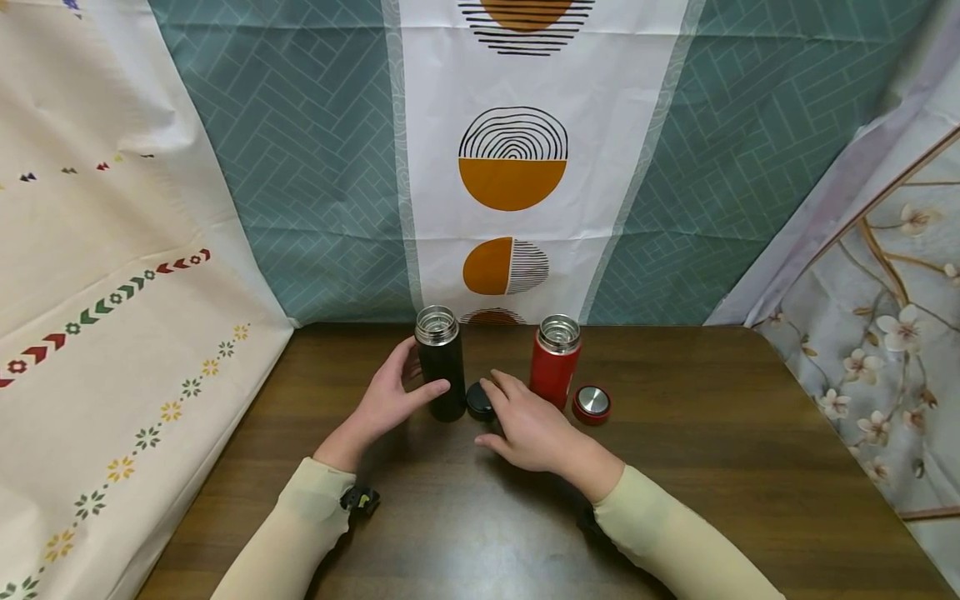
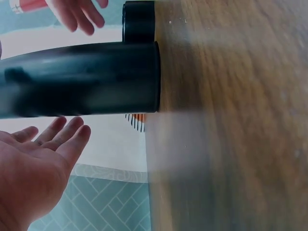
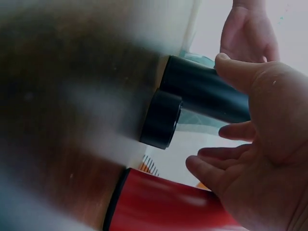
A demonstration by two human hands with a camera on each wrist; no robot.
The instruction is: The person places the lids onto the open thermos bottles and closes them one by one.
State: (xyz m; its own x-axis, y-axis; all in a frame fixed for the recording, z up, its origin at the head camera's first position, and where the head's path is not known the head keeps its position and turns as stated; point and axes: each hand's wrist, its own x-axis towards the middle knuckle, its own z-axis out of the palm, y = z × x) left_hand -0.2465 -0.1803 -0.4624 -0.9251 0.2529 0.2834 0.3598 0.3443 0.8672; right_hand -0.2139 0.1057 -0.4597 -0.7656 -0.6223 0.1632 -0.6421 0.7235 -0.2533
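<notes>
A black thermos bottle (image 1: 442, 371) stands upright without its lid, its steel neck showing. My left hand (image 1: 393, 392) is around its left side, fingers extended with the tips right at the bottle wall, thumb across the front. The black lid (image 3: 161, 119) sits on the table just right of that bottle. Over the lid hovers my right hand (image 1: 528, 421), fingers spread and holding nothing; the hand partly covers the lid in the head view. A red thermos bottle (image 1: 553, 367), also lidless and upright, is behind the right hand.
To the right of the red bottle lies its red lid (image 1: 592, 403), steel inside facing up. Everything stands on a brown wooden table (image 1: 465, 517). Patterned cloths hang behind the table's back edge (image 1: 337, 325) and along both sides.
</notes>
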